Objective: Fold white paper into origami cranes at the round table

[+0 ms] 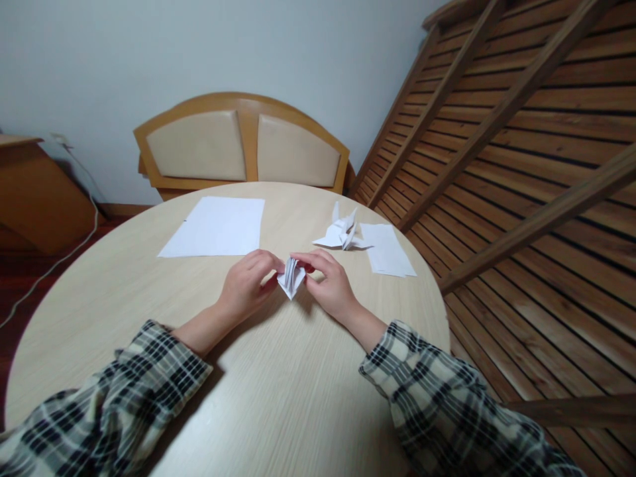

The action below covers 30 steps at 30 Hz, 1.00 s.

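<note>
Between my two hands is a small piece of folded white paper, its layers standing up in the middle and one point facing me. My left hand pinches its left side between thumb and fingers. On the right side, my right hand grips it the same way, with the index finger along the top edge. Beyond my right hand, finished-looking white origami cranes sit close together on the table; how many overlap there I cannot tell.
A larger stack of white paper lies at the far left of the round wooden table. Smaller white sheets lie at the right, beside the cranes. Behind the table stands a padded headboard; wooden slats lean at the right.
</note>
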Tool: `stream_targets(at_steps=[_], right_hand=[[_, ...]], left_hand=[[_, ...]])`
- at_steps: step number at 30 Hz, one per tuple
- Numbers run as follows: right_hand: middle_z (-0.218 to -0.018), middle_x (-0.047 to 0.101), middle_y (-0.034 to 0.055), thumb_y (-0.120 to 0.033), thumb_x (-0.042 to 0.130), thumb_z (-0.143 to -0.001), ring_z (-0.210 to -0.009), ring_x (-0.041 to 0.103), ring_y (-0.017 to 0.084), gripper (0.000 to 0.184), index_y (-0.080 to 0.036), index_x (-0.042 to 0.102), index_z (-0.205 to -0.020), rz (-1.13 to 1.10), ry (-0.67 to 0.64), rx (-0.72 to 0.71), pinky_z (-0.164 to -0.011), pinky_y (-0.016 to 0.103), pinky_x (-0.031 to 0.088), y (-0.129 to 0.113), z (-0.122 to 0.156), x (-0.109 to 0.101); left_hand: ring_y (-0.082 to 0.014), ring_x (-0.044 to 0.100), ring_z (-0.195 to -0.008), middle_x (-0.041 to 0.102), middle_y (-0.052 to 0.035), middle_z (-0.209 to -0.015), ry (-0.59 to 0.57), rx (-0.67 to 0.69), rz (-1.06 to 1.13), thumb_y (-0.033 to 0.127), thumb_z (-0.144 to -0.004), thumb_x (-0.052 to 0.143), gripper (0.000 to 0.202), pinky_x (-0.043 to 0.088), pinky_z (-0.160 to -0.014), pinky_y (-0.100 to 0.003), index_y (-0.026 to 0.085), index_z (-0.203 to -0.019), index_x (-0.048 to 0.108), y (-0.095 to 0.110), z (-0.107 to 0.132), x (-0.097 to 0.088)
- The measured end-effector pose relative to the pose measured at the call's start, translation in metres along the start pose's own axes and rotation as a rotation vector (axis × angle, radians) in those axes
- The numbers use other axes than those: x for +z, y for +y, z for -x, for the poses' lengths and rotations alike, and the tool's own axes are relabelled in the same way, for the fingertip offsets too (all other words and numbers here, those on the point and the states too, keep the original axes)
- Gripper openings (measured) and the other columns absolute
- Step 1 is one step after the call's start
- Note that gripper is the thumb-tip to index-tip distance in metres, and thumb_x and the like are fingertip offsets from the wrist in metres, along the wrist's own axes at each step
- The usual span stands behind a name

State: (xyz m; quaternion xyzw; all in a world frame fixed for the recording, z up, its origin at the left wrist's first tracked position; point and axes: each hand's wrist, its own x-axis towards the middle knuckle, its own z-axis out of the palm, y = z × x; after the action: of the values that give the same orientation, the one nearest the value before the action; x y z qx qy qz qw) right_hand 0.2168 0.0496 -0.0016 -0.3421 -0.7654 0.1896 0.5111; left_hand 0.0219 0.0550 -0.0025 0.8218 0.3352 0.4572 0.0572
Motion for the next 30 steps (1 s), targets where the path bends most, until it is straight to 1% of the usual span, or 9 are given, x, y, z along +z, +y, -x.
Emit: stream_targets(at_steps=[2, 4, 6, 8, 12, 16, 20, 24, 30], right_hand=[[-0.096, 0.066, 0.0010, -0.003, 0.055, -0.081, -0.089, 0.061, 0.018, 0.045, -0.034, 0.068, -0.111, 0.007, 0.007, -0.023, -0.084, 0.040, 0.052, 0.0011, 0.0003, -0.0004], [-0.097, 0.067, 0.0013, -0.004, 0.056, -0.083, -0.091, 0.062, 0.018, 0.044, -0.035, 0.068, -0.112, 0.009, 0.010, -0.042, -0.084, 0.039, 0.052, 0.0028, 0.0009, -0.0002], [-0.098, 0.068, 0.0015, -0.005, 0.056, -0.083, -0.092, 0.063, 0.017, 0.044, -0.034, 0.069, -0.113, 0.019, 0.016, -0.053, -0.084, 0.039, 0.053, 0.0049, 0.0015, 0.0004], [-0.098, 0.069, 0.0016, -0.004, 0.057, -0.083, -0.092, 0.064, 0.017, 0.043, -0.032, 0.069, -0.113, 0.035, 0.033, -0.068, -0.085, 0.038, 0.054, 0.0073, 0.0020, 0.0012], [-0.098, 0.070, 0.0014, -0.002, 0.057, -0.081, -0.089, 0.064, 0.016, 0.041, -0.029, 0.069, -0.110, 0.042, 0.074, -0.107, -0.083, 0.036, 0.055, 0.0100, 0.0022, 0.0022], [-0.096, 0.068, 0.0010, -0.001, 0.058, -0.081, -0.087, 0.063, 0.015, 0.040, -0.029, 0.069, -0.108, 0.043, 0.097, -0.127, -0.081, 0.035, 0.055, 0.0079, 0.0013, 0.0018], [-0.095, 0.061, 0.0023, -0.005, 0.063, -0.081, -0.093, 0.061, 0.018, 0.030, -0.028, 0.069, -0.099, 0.077, 0.156, -0.131, -0.082, 0.036, 0.055, 0.0060, 0.0002, 0.0015], [-0.094, 0.057, 0.0023, -0.004, 0.064, -0.079, -0.089, 0.060, 0.016, 0.023, -0.025, 0.067, -0.089, 0.068, 0.169, -0.120, -0.078, 0.034, 0.056, 0.0066, -0.0005, 0.0023], [-0.093, 0.059, 0.0017, -0.005, 0.066, -0.078, -0.093, 0.059, 0.018, 0.020, -0.025, 0.065, -0.084, 0.076, 0.175, -0.098, -0.082, 0.037, 0.053, 0.0085, 0.0000, 0.0023]], left_hand=[[-0.0203, 0.062, -0.080, 0.069, -0.0053, -0.085, 0.034, -0.030, 0.004, 0.012, -0.077, 0.060, 0.017, 0.047, -0.073, -0.033, 0.021, -0.091, 0.062, 0.0013, 0.0011, 0.0009], [-0.0203, 0.063, -0.082, 0.069, -0.0049, -0.088, 0.046, -0.032, -0.004, 0.011, -0.077, 0.061, 0.033, 0.048, -0.075, -0.033, 0.020, -0.109, 0.060, 0.0020, 0.0016, 0.0015], [-0.0200, 0.063, -0.084, 0.069, -0.0042, -0.090, 0.031, 0.015, -0.035, 0.009, -0.077, 0.061, 0.049, 0.048, -0.077, -0.032, 0.021, -0.125, 0.054, 0.0014, 0.0015, 0.0018], [-0.0192, 0.063, -0.083, 0.070, -0.0037, -0.090, 0.025, 0.098, -0.083, 0.008, -0.079, 0.058, 0.053, 0.048, -0.075, -0.031, 0.022, -0.130, 0.052, -0.0004, 0.0012, 0.0020], [-0.0181, 0.061, -0.076, 0.069, -0.0043, -0.087, 0.052, 0.201, -0.155, 0.010, -0.083, 0.055, 0.044, 0.048, -0.067, -0.029, 0.021, -0.126, 0.056, -0.0033, 0.0004, 0.0020], [-0.0183, 0.062, -0.076, 0.070, -0.0059, -0.086, 0.056, 0.201, -0.158, 0.009, -0.082, 0.055, 0.039, 0.048, -0.066, -0.029, 0.017, -0.119, 0.060, -0.0007, -0.0008, 0.0002], [-0.0175, 0.063, -0.074, 0.071, -0.0055, -0.084, 0.055, 0.190, -0.154, 0.008, -0.082, 0.054, 0.031, 0.048, -0.065, -0.028, 0.016, -0.112, 0.062, 0.0027, -0.0015, -0.0008], [-0.0161, 0.063, -0.074, 0.071, -0.0061, -0.088, 0.065, 0.144, -0.125, 0.008, -0.081, 0.056, 0.023, 0.049, -0.066, -0.027, 0.015, -0.102, 0.062, 0.0035, -0.0013, -0.0004], [-0.0142, 0.058, -0.072, 0.062, -0.0024, -0.083, 0.113, 0.130, -0.076, 0.004, -0.077, 0.058, 0.019, 0.048, -0.062, -0.024, 0.018, -0.091, 0.059, 0.0013, -0.0006, 0.0006]])
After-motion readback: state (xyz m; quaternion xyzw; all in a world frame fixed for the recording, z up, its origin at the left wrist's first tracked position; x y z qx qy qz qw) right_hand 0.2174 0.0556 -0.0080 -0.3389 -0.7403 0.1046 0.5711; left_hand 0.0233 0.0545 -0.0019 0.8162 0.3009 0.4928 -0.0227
